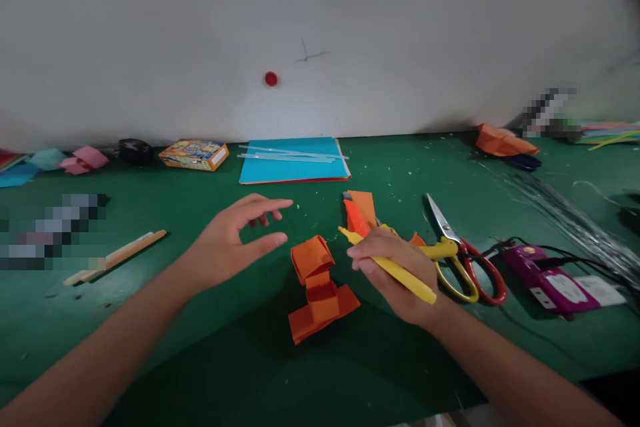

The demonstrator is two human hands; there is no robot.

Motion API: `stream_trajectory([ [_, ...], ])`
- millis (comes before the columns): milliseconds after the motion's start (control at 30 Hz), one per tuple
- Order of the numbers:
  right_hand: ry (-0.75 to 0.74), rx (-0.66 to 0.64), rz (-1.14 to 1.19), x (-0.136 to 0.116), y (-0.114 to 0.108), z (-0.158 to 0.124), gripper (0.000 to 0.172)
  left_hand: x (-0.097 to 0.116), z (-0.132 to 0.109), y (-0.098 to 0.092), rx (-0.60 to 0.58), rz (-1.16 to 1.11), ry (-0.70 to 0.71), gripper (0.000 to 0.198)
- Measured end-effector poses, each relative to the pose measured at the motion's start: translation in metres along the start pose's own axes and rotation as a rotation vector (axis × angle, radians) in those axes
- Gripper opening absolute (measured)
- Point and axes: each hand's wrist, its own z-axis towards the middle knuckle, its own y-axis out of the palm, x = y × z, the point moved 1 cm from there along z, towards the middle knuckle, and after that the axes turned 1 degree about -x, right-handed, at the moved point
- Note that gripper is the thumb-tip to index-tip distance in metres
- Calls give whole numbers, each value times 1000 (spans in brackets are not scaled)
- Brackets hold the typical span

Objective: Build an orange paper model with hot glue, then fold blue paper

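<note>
My right hand is closed around a yellow marker pen, its tip pointing up and left. My left hand hovers with fingers apart and holds nothing. Between the hands, on the green table, is a folded orange paper piece with a box-like top and a flat strip at its base. It touches neither hand. Just beyond the pen tip lie an orange utility knife and a scrap of orange paper. A yellow tool is partly hidden behind my right hand.
Scissors with red and yellow handles lie to the right, beside a purple power strip with cords. Clear sticks rest on blue paper sheets near the wall. A small box and wooden sticks are on the left.
</note>
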Motion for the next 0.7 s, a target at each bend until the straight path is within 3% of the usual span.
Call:
stream_trajectory([
  [100,-6,-44,29,-4,5,0,27,19,6,17,-128,-91,22,48],
  [233,48,-36,102,-8,8,-2,24,34,23,42,-334,-303,0,26],
  [300,83,-9,137,-8,5,-4,22,33,31,48,-356,-379,-11,20],
  [400,91,43,153,-7,-1,-5,24,25,36,45,-296,-406,-20,19],
  [500,104,145,170,-4,-8,-5,23,3,36,27,-158,-339,-82,24],
  [600,125,247,205,-3,-11,-5,20,-38,37,1,-33,-218,-231,32],
  [700,135,247,215,-3,-11,-5,20,-84,44,-26,-64,-72,-355,37],
])
